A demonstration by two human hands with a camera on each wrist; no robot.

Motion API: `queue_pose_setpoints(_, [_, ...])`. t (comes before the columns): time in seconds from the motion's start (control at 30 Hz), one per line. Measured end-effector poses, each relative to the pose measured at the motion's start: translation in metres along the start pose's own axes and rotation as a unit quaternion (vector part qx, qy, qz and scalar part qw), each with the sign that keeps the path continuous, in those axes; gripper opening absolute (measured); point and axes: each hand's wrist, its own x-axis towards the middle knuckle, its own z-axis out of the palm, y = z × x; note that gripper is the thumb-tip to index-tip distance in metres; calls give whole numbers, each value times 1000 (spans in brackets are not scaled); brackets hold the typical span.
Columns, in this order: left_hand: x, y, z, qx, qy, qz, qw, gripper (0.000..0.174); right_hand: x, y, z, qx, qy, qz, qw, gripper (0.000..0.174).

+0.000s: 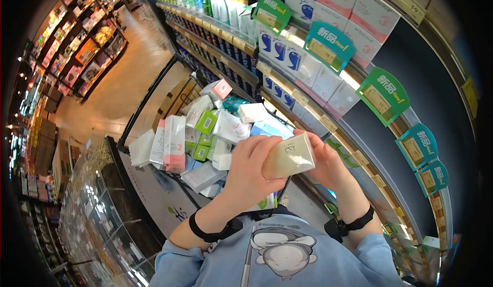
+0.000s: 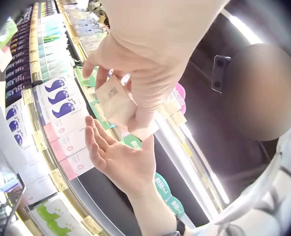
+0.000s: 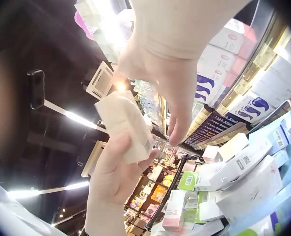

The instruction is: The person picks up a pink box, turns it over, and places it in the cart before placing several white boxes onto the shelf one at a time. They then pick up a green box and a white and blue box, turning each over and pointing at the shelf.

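Observation:
A small cream-coloured box [image 1: 290, 157] with dark writing on its face is tilted in front of the person's chest. The left hand [image 1: 250, 169] grips it, with fingers on one side and thumb on the other, as the left wrist view also shows. Beside the box's far end is the right hand [image 1: 328, 163], its fingertips partly hidden behind the box in the head view. Seen from the left wrist, the right hand [image 2: 127, 166] has its palm turned up and its fingers extended. Below both hands, a shopping cart [image 1: 134, 113] carries a heap of boxes [image 1: 231, 127].
Along the right runs a store shelf [image 1: 308, 99] with boxes, tubes and price tags. Green and teal signs [image 1: 382, 96] stick out from its edge. At left stands a clear-walled display bin [image 1: 110, 210]. Farther off, a stocked rack [image 1: 84, 40] stands on the floor [image 1: 141, 45].

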Motion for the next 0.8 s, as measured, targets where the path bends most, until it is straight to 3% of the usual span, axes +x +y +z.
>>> queue_pose_setpoints(0.03, [3, 2, 0, 109, 48, 32, 992, 68, -1, -1, -1, -11, 21, -16, 1000, 87])
queue_pose_setpoints(0.07, [7, 4, 0, 132, 66, 46, 988, 70, -3, -5, 0, -16, 14, 0, 1000, 74])
queue_pose_setpoints(0.1, [9, 5, 1, 130, 63, 52, 988, 70, -7, -9, 3, -16, 18, -6, 1000, 74])
queue_pose_setpoints(0.17, [13, 6, 2, 158, 60, 72, 983, 71, -12, -14, 11, -100, -1, -55, 993, 59])
queue_pose_setpoints(0.2, [15, 8, 3, 155, 57, 80, 983, 71, -13, -17, 14, -82, 21, -59, 995, 51])
queue_pose_setpoints(0.3, [21, 16, 5, 138, 52, 92, 985, 70, -21, -25, 14, -101, 58, -73, 991, 46])
queue_pose_setpoints(0.4, [27, 19, 1, 49, 3, 109, 993, 68, -32, -31, 5, -139, 80, -127, 979, 43])
queue_pose_setpoints(0.47, [33, 18, 2, -69, -55, 31, 996, 65, -42, -46, 7, -200, 93, -152, 963, 44])
queue_pose_setpoints(0.53, [42, 25, 4, -109, -94, 2, 990, 57, -52, -60, 10, -276, 102, -168, 941, 48])
queue_pose_setpoints(0.57, [48, 26, 7, -113, -99, 31, 988, 57, -57, -67, 12, -318, 106, -173, 926, 49])
queue_pose_setpoints(0.63, [61, 31, 12, -215, -133, 13, 967, 53, -65, -81, 21, -333, 133, -223, 906, 54])
queue_pose_setpoints(0.73, [80, 52, 18, -308, -148, 21, 939, 46, -81, -108, 31, -295, 148, -226, 916, 55])
queue_pose_setpoints(0.8, [93, 60, 22, -366, -135, 19, 921, 50, -89, -119, 35, -287, 158, -302, 895, 57])
